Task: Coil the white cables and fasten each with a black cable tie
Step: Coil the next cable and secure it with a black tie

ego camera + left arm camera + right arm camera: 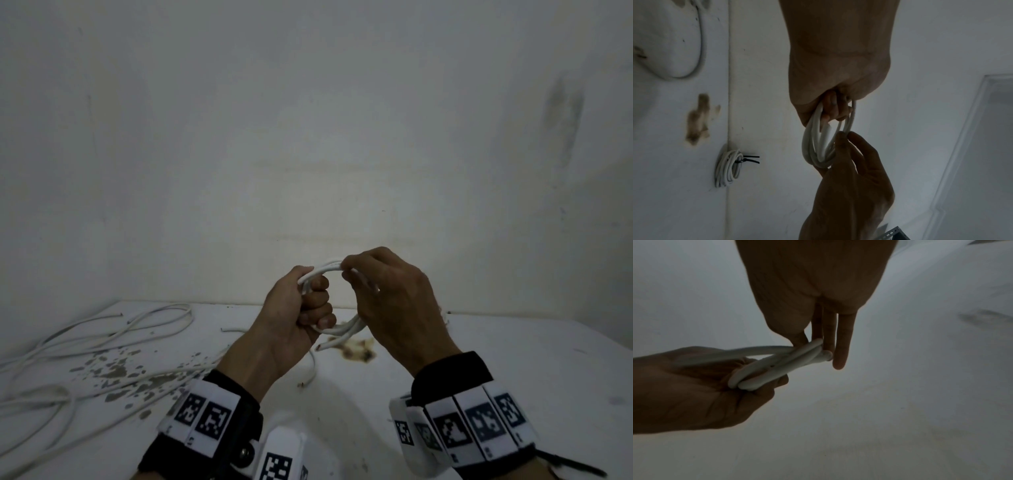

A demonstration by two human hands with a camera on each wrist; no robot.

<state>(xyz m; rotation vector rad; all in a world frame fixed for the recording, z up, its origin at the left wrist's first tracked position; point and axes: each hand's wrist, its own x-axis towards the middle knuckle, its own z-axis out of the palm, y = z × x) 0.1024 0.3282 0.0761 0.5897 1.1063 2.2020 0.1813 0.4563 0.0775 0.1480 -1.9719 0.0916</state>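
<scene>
Both hands were up above the counter (pixel 513 359), working one white cable coil (pixel 337 327). Left hand (pixel 298 315) had its fingers curled tight round one side of the coil, several loops bunched in the fist. Right hand (pixel 394 308) pinched the opposite side between thumb and fingertips, little finger (pixel 842 344) sticking out straight and free. Coil was held roughly upright between them, clear of the counter, one cut end (pixel 320 347) poking out below the left hand.

Loose white cables (pixel 68 370) lay sprawled on the counter to the left, uncoiled. A brown stain (pixel 356 349) sat on the surface under the hands, grey flecks (pixel 116 370) further left. From the left wrist view, a finished coil (pixel 727 168) lay at the counter's back edge by the wall, black cable tie (pixel 748 160) on it, tails sticking out.
</scene>
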